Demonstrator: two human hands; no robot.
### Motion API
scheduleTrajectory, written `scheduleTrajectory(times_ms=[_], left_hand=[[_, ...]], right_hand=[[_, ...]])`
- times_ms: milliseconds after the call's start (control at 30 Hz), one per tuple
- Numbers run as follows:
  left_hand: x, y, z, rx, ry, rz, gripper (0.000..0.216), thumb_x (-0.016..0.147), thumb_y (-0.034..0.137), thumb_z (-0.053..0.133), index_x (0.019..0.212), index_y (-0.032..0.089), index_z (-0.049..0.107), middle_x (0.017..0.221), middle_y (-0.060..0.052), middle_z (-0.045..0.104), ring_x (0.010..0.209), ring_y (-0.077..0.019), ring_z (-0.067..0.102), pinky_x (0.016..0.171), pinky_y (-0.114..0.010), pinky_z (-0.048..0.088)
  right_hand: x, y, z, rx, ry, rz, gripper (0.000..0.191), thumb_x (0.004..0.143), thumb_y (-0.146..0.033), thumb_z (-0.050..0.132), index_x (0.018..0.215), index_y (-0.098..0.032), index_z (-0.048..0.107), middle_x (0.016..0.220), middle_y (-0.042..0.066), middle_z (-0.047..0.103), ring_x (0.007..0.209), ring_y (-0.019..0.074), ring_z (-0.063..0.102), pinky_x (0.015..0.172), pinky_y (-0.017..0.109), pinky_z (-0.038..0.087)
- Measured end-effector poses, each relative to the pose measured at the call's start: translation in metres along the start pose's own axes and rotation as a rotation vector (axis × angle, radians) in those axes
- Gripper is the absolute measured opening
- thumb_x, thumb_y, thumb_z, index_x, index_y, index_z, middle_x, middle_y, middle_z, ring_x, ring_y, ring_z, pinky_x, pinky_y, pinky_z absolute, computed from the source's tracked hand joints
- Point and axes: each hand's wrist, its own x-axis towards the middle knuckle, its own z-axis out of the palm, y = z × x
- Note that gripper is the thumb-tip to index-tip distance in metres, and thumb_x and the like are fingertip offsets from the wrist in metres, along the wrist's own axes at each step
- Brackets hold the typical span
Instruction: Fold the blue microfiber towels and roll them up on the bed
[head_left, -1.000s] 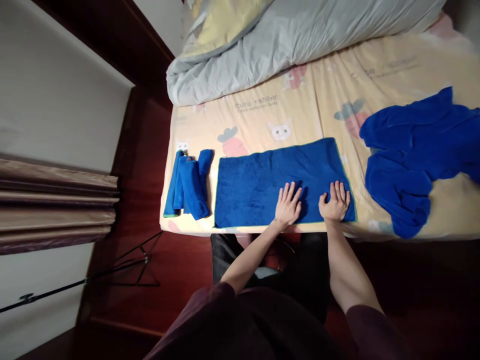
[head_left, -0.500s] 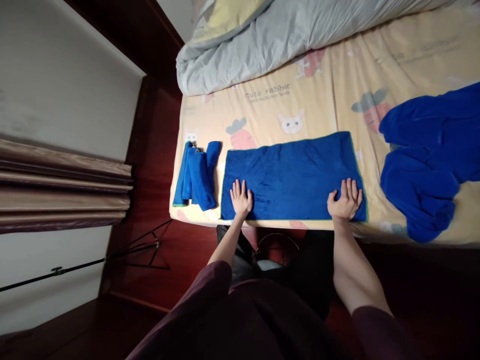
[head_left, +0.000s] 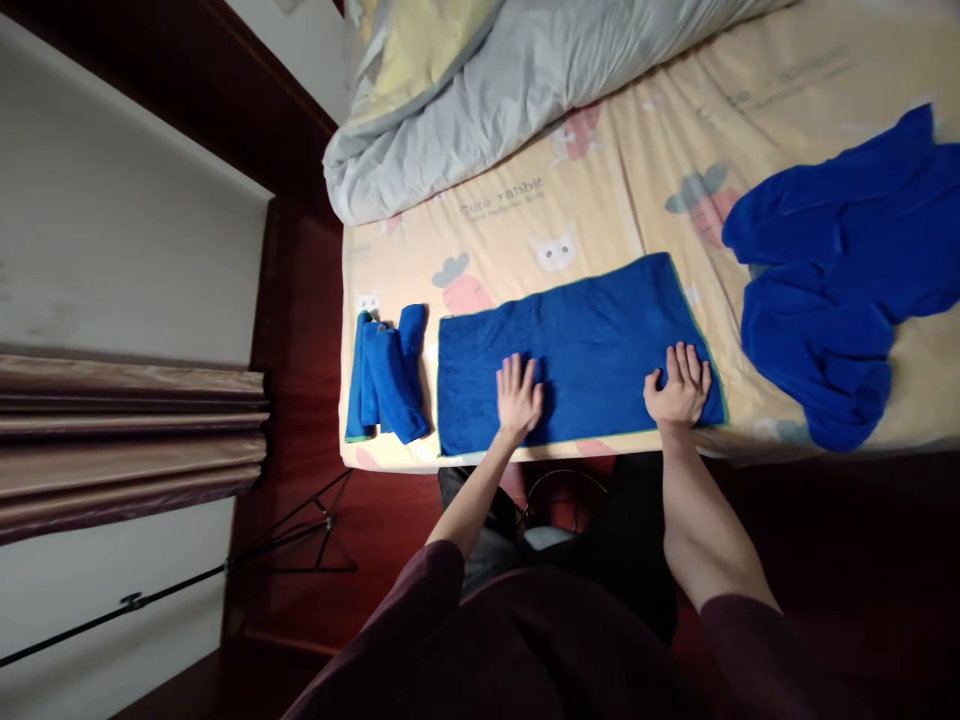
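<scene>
A blue towel [head_left: 592, 340] with a green edge lies spread flat along the front of the bed. My left hand [head_left: 519, 395] is over its left-middle part, fingers stretched out, a dark shadow beside it; whether it presses the cloth I cannot tell. Near the towel's right end my right hand [head_left: 679, 385] rests flat with the thumb apart. Neither hand grips anything. To the left sit several rolled blue towels [head_left: 397, 385], side by side and partly overlapping. A loose heap of blue towels [head_left: 840, 270] lies crumpled at the right.
The bed has a yellow sheet [head_left: 622, 215] printed with rabbits and carrots. A bunched grey-white quilt [head_left: 450, 140] lies at the back. On the left floor stands a black tripod [head_left: 322, 525], near a brown curtain [head_left: 127, 430]. The bed's front edge is close to my legs.
My left hand has moved right across the towel, away from its left end. The right hand stays near the right end. The whole view has tilted slightly.
</scene>
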Motion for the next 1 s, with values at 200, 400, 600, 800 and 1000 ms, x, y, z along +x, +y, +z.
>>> scheduleTrajectory(times_ms=[200,400,600,800,1000], left_hand=[[0.073,0.070,0.035,-0.010,-0.026,0.177,0.061,0.106,0.047,0.039,0.164,0.028,0.037,0.175,-0.003,0.017,0.163,-0.0312,-0.001,0.131,-0.063,0.007],[0.109,-0.010,0.022,0.018,-0.003,-0.055,0.066,0.105,0.051,0.039,0.166,0.028,0.030,0.175,-0.003,0.017,0.163,-0.0298,0.002,0.131,-0.062,0.005],[0.131,-0.082,0.000,0.087,0.000,-0.218,0.064,0.107,0.049,0.033,0.166,0.025,0.031,0.175,-0.002,0.016,0.163,-0.0268,0.008,0.132,-0.057,0.005],[0.133,-0.121,-0.019,0.143,-0.063,-0.214,0.064,0.107,0.045,0.030,0.166,0.021,0.029,0.176,-0.004,0.013,0.163,-0.0280,0.005,0.132,-0.058,0.006],[0.133,-0.161,-0.055,0.201,0.018,-0.276,0.060,0.107,0.035,0.028,0.163,0.013,0.032,0.173,-0.014,0.023,0.162,-0.0293,0.015,0.131,-0.054,0.016]], right_hand=[[0.000,0.001,0.001,0.011,-0.018,0.013,0.070,0.079,-0.018,0.049,0.148,-0.010,0.055,0.154,0.020,0.053,0.148,0.0355,0.044,0.122,0.065,0.028],[0.001,-0.004,-0.004,0.021,-0.065,0.044,0.067,0.083,-0.018,0.049,0.148,-0.010,0.055,0.155,0.020,0.053,0.149,0.0357,0.043,0.123,0.065,0.026],[0.001,-0.004,-0.004,0.030,-0.074,0.049,0.070,0.081,-0.018,0.049,0.151,-0.011,0.053,0.156,0.019,0.051,0.149,0.0364,0.042,0.122,0.067,0.027],[0.000,-0.003,-0.002,0.038,-0.050,0.038,0.072,0.079,-0.018,0.050,0.151,-0.011,0.052,0.157,0.019,0.051,0.150,0.0361,0.041,0.123,0.065,0.026],[0.001,-0.005,-0.006,0.038,-0.068,0.050,0.072,0.078,-0.019,0.051,0.150,-0.011,0.053,0.157,0.018,0.051,0.150,0.0356,0.041,0.124,0.064,0.025]])
